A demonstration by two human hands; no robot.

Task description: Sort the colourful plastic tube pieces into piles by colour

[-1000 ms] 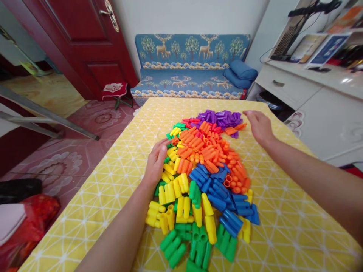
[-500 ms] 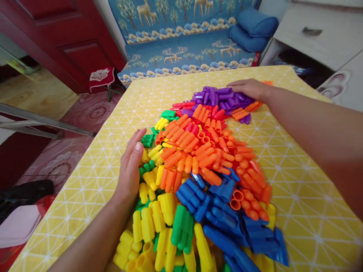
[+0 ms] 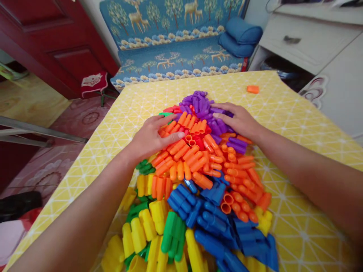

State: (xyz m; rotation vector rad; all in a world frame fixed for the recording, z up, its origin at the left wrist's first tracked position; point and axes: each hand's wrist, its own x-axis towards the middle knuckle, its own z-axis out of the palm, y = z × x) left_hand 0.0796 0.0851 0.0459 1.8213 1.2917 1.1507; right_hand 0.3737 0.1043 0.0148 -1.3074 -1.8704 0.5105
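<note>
A long heap of bullet-shaped plastic building blocks runs down the table. Purple blocks (image 3: 200,104) lie at the far end, and orange blocks (image 3: 195,156) cover the middle. Nearer to me are blue blocks (image 3: 211,217), yellow blocks (image 3: 147,223) and a green block (image 3: 174,235). My left hand (image 3: 155,136) rests with fingers apart on the left flank, over orange and green pieces. On the far right flank, my right hand (image 3: 238,119) lies with spread fingers against the purple blocks. Neither hand grips a piece; some fingertips are partly hidden among the blocks.
The table has a yellow cloth with white lines (image 3: 309,181). One orange block (image 3: 253,89) lies apart at the far right. Beyond stand a blue patterned sofa (image 3: 176,56), a small red stool (image 3: 95,83) and a white cabinet (image 3: 309,41).
My right hand has moved left and nearer, pushing the purple blocks inward. My left hand has moved forward and right onto the heap. One orange block now lies apart at the far right.
</note>
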